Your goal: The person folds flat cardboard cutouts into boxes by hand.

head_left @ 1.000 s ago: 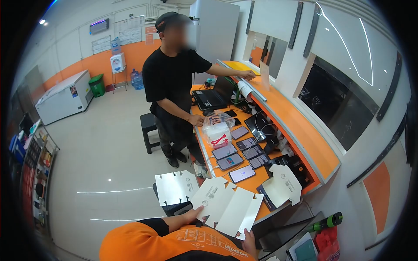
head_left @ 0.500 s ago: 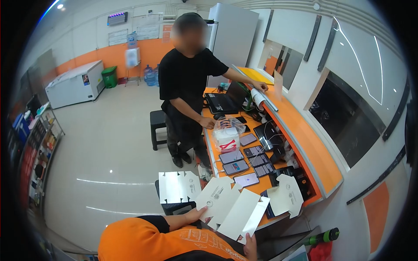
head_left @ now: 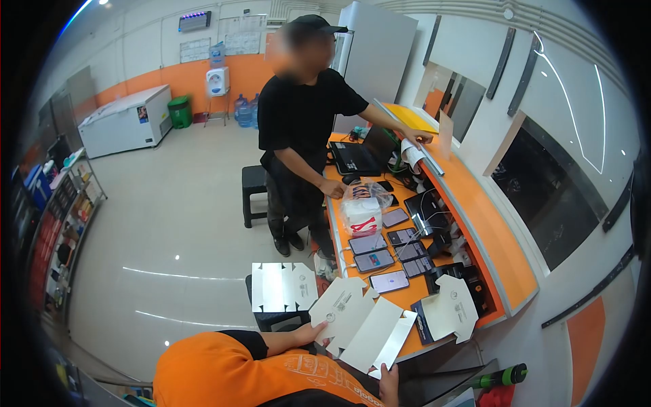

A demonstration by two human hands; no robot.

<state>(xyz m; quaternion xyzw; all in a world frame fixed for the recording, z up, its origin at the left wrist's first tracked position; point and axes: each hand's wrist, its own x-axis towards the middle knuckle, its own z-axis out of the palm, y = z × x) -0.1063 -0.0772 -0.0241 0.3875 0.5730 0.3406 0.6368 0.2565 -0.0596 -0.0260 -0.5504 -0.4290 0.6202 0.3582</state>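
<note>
Together, the left hand (head_left: 312, 334) and right hand (head_left: 388, 381) pinched opposite ends of a creased carton (head_left: 377, 330); left of it lay a flat sheet (head_left: 298, 285), right, an open box (head_left: 446, 308).

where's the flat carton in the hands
In the head view, the flat carton is low, just right of centre, in the left hand and right hand; a phone lies above it in the picture, another carton to its right.

Pale cardboard blank (head_left: 369, 332), notched and creased into panels, is slanting opened-out between the left hand (head_left: 312, 334) and right hand (head_left: 388, 383); its left panel is bearing small dark print, its right-hand flap is gleaming.
</note>
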